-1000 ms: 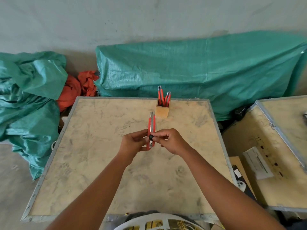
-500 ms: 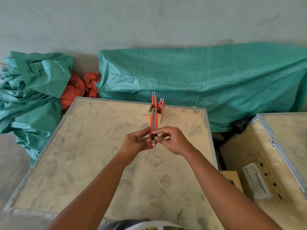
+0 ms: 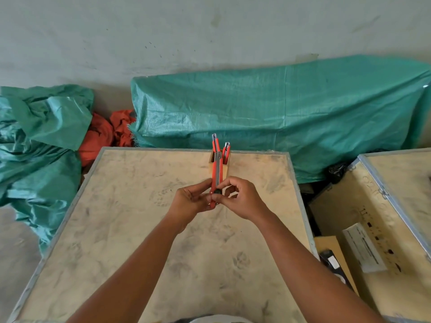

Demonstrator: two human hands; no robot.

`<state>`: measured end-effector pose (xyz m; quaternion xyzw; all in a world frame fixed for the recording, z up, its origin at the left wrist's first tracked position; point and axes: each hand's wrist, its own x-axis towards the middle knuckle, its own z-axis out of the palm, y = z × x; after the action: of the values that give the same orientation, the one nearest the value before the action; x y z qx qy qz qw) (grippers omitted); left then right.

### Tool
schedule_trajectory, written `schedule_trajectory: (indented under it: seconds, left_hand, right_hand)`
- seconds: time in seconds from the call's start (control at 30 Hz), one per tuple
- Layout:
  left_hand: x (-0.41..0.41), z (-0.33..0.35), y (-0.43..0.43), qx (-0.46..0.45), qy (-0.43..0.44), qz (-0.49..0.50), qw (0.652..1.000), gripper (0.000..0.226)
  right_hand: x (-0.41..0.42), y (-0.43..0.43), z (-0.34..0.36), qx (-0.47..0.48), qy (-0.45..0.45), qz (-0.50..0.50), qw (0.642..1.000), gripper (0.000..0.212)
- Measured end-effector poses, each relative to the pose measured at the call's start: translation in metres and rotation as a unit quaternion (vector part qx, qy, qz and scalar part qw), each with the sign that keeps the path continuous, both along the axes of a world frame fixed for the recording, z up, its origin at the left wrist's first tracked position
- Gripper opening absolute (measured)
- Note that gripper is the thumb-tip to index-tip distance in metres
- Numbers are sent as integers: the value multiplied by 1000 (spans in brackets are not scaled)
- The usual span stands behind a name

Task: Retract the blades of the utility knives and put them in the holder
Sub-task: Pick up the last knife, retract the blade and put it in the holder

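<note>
I hold a red utility knife [image 3: 217, 170] upright above the middle of the wooden table [image 3: 116, 229]. My left hand [image 3: 190, 201] grips its lower body from the left. My right hand [image 3: 242, 198] pinches the black slider knob near its base from the right. No bare blade shows past its grey top end. Behind it, at the table's far edge, a small wooden holder [image 3: 225, 167] stands with two red knives [image 3: 216, 143] in it, partly hidden by the held knife.
A green tarp [image 3: 279, 117] covers a bulk behind the table; another crumpled green tarp [image 3: 39, 141] and orange cloth [image 3: 102, 136] lie at the left. A wooden crate [image 3: 384, 217] with a paper label stands at the right. A metal rim edges the table.
The view has tilted up and shifted, so the holder now sits right behind the held knife. Both hands keep their grip on the knife at about the same height.
</note>
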<state>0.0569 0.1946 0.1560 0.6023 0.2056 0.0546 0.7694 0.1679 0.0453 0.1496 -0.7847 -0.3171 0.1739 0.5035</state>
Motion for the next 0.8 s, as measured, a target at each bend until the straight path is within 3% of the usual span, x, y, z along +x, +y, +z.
schedule_trajectory:
  seconds: [0.23, 0.47, 0.8]
  left_hand:
    - [12, -4, 12, 11, 7, -14, 1000, 51]
    - [35, -10, 21, 30, 25, -19, 999, 50]
    - [116, -16, 49, 50, 24, -27, 998, 52]
  right_hand:
    - [10, 5, -3, 3, 4, -24, 1000, 17]
    - [36, 16, -8, 40, 50, -41, 997, 22]
    - [127, 46, -13, 56, 43, -60, 996, 32]
